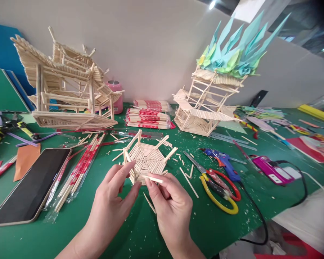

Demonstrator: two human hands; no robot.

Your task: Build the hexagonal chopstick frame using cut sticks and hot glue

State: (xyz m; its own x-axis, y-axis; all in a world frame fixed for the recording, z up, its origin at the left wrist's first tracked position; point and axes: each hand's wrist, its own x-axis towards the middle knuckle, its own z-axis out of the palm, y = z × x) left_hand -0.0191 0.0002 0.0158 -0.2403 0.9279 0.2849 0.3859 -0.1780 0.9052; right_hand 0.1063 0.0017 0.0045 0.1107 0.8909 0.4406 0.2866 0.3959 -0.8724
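A small hexagonal frame of wooden sticks is held just above the green table, tilted toward me. My left hand pinches its near left edge with thumb and fingers. My right hand pinches a short wooden stick against the frame's near edge. Another loose stick lies on the table between my hands.
A large stick model stands at back left, another with teal paper spikes at back right. Chopstick packs, scissors, a blue glue gun, a phone and a pink device lie around.
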